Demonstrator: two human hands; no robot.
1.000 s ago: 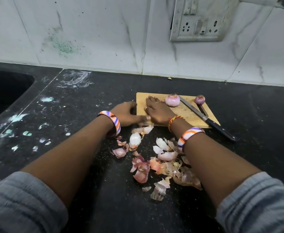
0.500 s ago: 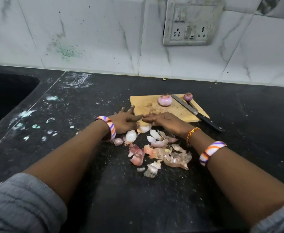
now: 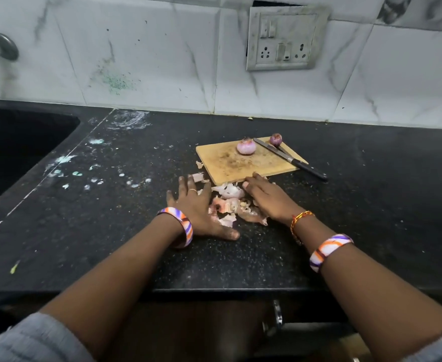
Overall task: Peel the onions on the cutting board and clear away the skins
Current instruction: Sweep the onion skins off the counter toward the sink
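Both hands slid back off the cutting board (image 3: 243, 163) and bunched the onion skins (image 3: 229, 202) tighter. Left hand (image 3: 197, 207) lies flat, fingers spread; right hand (image 3: 267, 198) flat too, cupping the pile on the desk (image 3: 110, 231). Two peeled onions (image 3: 246, 147) sit on the board beside the knife (image 3: 290, 159). Light skins could easily scatter if swept fast. No readable writing anywhere.
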